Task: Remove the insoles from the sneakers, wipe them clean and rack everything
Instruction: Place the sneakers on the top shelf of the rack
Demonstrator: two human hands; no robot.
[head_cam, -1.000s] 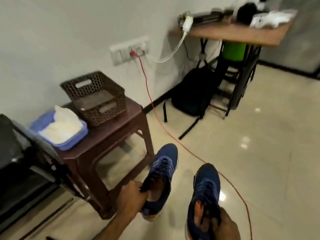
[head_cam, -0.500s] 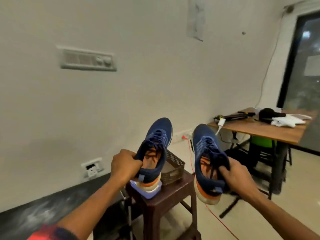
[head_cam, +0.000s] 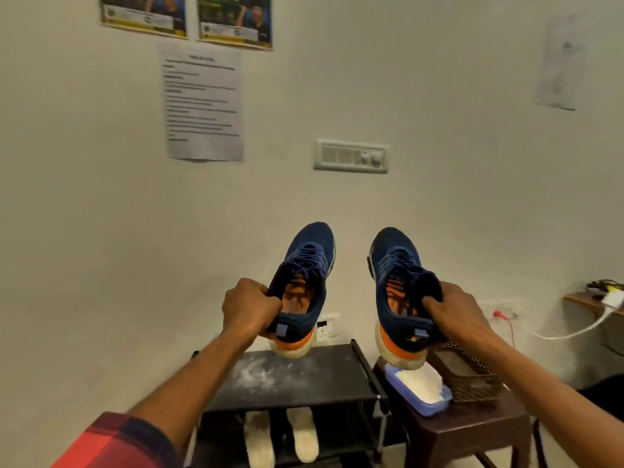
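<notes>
The left hand (head_cam: pixel 251 309) is gripping one navy-blue mesh sneaker (head_cam: pixel 312 251), the right hand (head_cam: pixel 462 315) its twin (head_cam: pixel 393 255). Orange insoles (head_cam: pixel 297 295) are sitting inside, so every step is seemingly waiting.

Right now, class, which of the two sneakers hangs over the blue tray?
The right sneaker, gripped by the right hand: its heel hangs above the blue tray on the stool. The left sneaker, in the left hand, hangs above the black rack.
</notes>
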